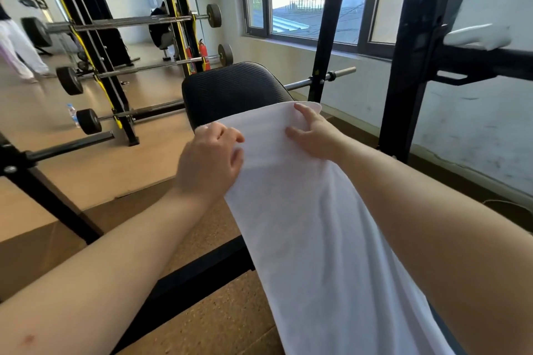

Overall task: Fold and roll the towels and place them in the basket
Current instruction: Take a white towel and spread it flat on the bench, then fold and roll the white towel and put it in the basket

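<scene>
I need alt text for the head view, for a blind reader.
A white towel lies along a black weight bench; the left hand grips its left edge and the right hand rests on its far end. Barbells sit on racks behind.

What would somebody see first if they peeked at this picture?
Most likely the long white towel draped down the middle over a black padded bench, with two bare hands at its far end: the left hand grips its edge, the right hand rests on top. After that, the black-and-yellow rack of barbells on the left.
</scene>
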Demonstrator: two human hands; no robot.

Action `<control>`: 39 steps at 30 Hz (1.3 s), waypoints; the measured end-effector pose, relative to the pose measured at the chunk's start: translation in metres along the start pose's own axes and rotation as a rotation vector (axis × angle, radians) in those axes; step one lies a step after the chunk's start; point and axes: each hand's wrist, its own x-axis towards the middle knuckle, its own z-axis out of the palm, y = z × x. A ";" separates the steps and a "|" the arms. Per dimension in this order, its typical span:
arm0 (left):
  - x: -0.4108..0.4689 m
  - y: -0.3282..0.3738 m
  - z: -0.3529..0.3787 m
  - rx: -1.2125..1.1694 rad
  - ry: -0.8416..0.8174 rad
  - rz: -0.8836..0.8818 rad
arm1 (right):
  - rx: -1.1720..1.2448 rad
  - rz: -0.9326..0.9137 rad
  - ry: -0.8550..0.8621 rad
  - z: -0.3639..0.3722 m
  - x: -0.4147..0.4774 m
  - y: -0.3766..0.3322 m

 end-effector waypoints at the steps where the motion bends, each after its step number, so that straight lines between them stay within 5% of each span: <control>1: -0.002 0.004 0.003 0.039 -0.069 -0.060 | -0.007 -0.007 -0.020 0.003 0.001 0.001; 8: -0.001 -0.007 0.014 0.056 -0.453 -0.356 | -0.066 0.015 -0.043 0.004 0.008 0.003; 18: -0.011 0.010 -0.014 -0.036 -0.289 -0.351 | -0.215 0.105 0.050 -0.011 -0.040 0.015; 32: -0.072 0.093 -0.063 -0.132 -0.435 -0.263 | -0.159 0.184 0.024 -0.044 -0.174 0.039; 39: -0.129 0.136 -0.066 -0.167 -0.554 -0.183 | -0.223 0.280 -0.125 -0.035 -0.263 0.066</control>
